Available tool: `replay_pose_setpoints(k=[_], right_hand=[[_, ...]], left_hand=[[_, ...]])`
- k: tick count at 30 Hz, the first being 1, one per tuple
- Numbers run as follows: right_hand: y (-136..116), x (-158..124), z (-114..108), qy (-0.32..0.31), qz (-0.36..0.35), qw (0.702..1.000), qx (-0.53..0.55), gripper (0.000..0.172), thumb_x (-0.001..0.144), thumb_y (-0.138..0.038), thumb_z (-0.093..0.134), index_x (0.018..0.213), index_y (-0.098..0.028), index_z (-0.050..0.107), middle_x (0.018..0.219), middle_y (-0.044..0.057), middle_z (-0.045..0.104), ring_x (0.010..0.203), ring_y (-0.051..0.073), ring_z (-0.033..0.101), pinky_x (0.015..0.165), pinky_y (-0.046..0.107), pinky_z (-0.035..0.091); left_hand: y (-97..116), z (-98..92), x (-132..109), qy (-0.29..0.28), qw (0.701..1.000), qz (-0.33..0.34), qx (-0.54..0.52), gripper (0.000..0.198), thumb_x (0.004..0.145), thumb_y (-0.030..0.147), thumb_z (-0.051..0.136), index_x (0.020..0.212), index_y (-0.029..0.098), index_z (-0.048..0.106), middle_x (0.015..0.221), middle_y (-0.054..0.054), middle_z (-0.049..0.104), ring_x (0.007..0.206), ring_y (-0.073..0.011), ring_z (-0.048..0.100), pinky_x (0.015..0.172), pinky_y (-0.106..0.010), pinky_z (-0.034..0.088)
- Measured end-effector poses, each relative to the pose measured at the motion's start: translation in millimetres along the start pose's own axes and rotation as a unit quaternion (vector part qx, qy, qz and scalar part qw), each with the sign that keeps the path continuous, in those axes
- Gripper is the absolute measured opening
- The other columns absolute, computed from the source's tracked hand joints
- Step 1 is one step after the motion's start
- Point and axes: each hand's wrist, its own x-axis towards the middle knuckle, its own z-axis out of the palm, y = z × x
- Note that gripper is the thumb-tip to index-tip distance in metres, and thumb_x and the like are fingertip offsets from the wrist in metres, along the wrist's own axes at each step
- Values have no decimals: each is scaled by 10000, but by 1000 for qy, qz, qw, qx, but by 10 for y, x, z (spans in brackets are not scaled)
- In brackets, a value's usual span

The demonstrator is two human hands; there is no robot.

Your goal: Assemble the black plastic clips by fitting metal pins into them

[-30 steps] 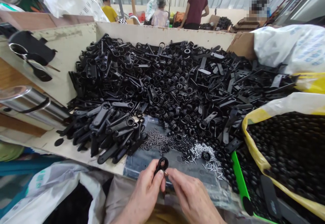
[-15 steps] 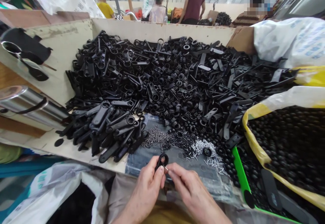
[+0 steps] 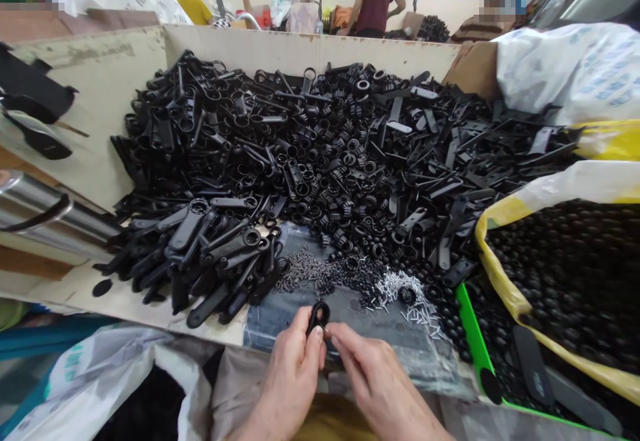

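We face a long, pale wooden bin [image 3: 310, 51] heaped with black moulded plastic levers and ringed collars [image 3: 320, 161]. To our right, a yellow-edged plastic sack [image 3: 500, 254] holds round black beads [image 3: 565, 268], beside the rim of a bright green plastic tray [image 3: 475, 341]. On a dark, worn plastic sheet [image 3: 270, 314] in the bin's near end lie tiny dark screws [image 3: 305, 271] and short silver pins [image 3: 400, 294].

Little has changed in this last moment: our hands stay close together just above that sheet. Our left hand [image 3: 293, 378] clenches a black plastic looped lever [image 3: 318, 318], ring upward, while our right hand [image 3: 380, 381] pinches a thin silver pin [image 3: 326, 330] right beside that ring.
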Motion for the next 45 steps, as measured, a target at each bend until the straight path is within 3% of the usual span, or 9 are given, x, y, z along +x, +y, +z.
replay_pose_setpoints(k=[4, 12, 20, 25, 30, 36, 45], right_hand=[[-25, 23, -6, -9, 15, 998, -53, 292, 1040, -177, 360, 985, -210, 645, 773, 38, 762, 621, 195, 711, 573, 274, 402], [-53, 26, -19, -9, 39, 991, -129, 261, 1025, -143, 427, 985, -235, 668, 741, 19, 756, 641, 205, 729, 567, 267, 401], [-39, 22, -103, 23, 27, 997, -65, 271, 1042, -192, 461, 1026, -245, 727, 905, 51, 786, 807, 228, 744, 698, 292, 517], [-3, 64, -203, -32, 26, 999, -28, 262, 1065, -225, 476, 1045, -248, 737, 940, 37, 783, 903, 227, 729, 781, 309, 531], [-7, 73, -205, -29, 16, 998, -54, 263, 1054, -186, 485, 1011, -250, 736, 860, 26, 762, 805, 202, 701, 710, 270, 499], [-15, 70, -120, -8, 34, 999, -27, 253, 1064, -187, 476, 1018, -232, 721, 938, 39, 770, 884, 216, 710, 779, 291, 506], [-81, 113, -200, -45, 53, 998, 8, 311, 1088, -209, 424, 915, -230, 682, 901, 18, 737, 908, 212, 684, 824, 295, 479]], left_hand=[[6, 30, 16, 16, 999, -8, 34, 342, 981, 505, 351, 1002, 227, 550, 633, 26, 528, 603, -211, 526, 598, -318, 368], [-35, 51, 25, 63, 996, 19, 59, 180, 960, 396, 453, 950, 259, 570, 631, 9, 596, 600, -222, 579, 581, -304, 374], [6, 32, 32, 48, 992, 20, 116, 151, 955, 357, 430, 965, 265, 549, 664, -2, 613, 614, -240, 592, 608, -314, 362], [65, -24, 60, -10, 988, 15, 153, 223, 972, 344, 323, 1078, 239, 488, 719, -23, 608, 673, -261, 584, 660, -342, 354], [93, -94, 87, -61, 990, 9, 124, 195, 990, 406, 298, 953, 267, 429, 672, 27, 520, 643, -225, 529, 649, -327, 348], [11, -86, 80, -49, 996, 4, 81, 276, 1011, 495, 337, 916, 267, 460, 658, 45, 510, 616, -195, 507, 633, -313, 362], [-104, -151, 93, -65, 998, -5, -22, 333, 991, 561, 491, 982, 237, 567, 684, 46, 573, 574, -146, 489, 544, -250, 364]])
